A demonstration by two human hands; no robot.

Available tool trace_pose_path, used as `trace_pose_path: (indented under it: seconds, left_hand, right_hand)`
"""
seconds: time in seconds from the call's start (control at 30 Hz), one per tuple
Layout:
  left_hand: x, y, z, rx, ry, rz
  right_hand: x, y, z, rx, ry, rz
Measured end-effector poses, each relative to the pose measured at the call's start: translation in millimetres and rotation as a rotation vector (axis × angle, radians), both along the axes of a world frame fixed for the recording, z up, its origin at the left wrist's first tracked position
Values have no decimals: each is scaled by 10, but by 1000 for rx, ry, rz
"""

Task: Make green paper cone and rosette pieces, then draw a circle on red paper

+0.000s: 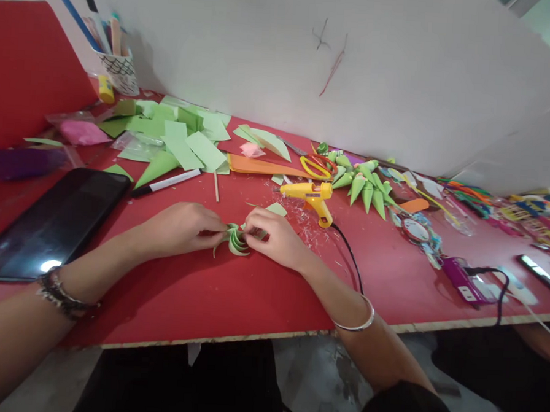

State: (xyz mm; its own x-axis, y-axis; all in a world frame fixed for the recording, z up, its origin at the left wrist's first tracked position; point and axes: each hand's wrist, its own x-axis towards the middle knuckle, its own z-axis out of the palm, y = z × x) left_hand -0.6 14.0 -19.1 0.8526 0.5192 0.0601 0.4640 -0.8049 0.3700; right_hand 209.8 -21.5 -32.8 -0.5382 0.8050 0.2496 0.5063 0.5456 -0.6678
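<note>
Between my two hands, just above the red table (233, 302), is a green paper piece with curled strips (237, 242). My left hand (188, 228) pinches its left side with thumb and fingertips. On its right side, the fingers of my right hand (273, 236) are closed on the paper too. A pale green paper scrap (277, 209) lies just behind my right hand. The yellow glue gun (310, 197) rests on its side beyond that hand, its black cord running toward the table's front edge.
Green paper pieces (186, 143) are heaped at the back left, near a marker (165, 183) and a tablet (57, 222). Yellow-handled scissors (316, 167) lie by a cluster of green paper cones (366, 183). A purple power strip (467, 280) sits right.
</note>
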Motion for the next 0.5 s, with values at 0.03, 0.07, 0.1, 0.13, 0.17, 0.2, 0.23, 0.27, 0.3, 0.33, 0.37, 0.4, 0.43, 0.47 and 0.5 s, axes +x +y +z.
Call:
trace_pose_path:
  seconds: [0.03, 0.07, 0.1, 0.13, 0.17, 0.2, 0.23, 0.27, 0.3, 0.33, 0.37, 0.4, 0.43, 0.47, 0.5]
  left_hand:
    - [-2, 1, -3, -5, -7, -1]
    - [-5, 3, -6, -10, -14, -4]
    - [-8, 4, -10, -13, -21, -5]
    - [-10, 6, -13, -16, -28, -6]
    - [-11, 8, -16, -20, -31, -8]
    - [-11, 10, -18, -25, -32, -12]
    - [-10, 12, -21, -27, -31, -12]
    - [-9, 13, -24, -29, -28, -9]
    - [-7, 15, -26, -29, -25, -7]
    - [-5, 16, -29, -29, -23, -5]
    - [-4, 17, -31, -27, -23, -3]
    - [-4, 18, -33, -23, -25, -2]
    - [-4, 18, -33, -20, -27, -3]
    - [-5, 18, -33, -19, -30, -6]
    - [-6, 17, -31, -18, -31, -9]
  right_hand:
    - [1, -2, 4, 2, -5, 1]
    - [1, -4, 8, 3, -9, 4]
    - [1, -6, 11, 3, -12, 7]
    - [1, -9, 13, 3, -14, 7]
    - [1, -11, 15, 5, -17, 7]
    - [0, -13, 16, 6, -20, 7]
    - [0, -15, 17, 6, -23, 6]
    - [0, -17, 16, 8, -25, 6]
    - [-1, -17, 16, 9, -26, 6]
    - [-1, -17, 14, 10, -26, 8]
    - [-1, -17, 13, 11, -25, 12]
    - [-1, -15, 12, 11, -24, 16]
    - [-2, -14, 10, 11, -22, 19]
    - [-2, -12, 9, 10, -21, 21]
    - [-3, -11, 8, 8, -21, 22]
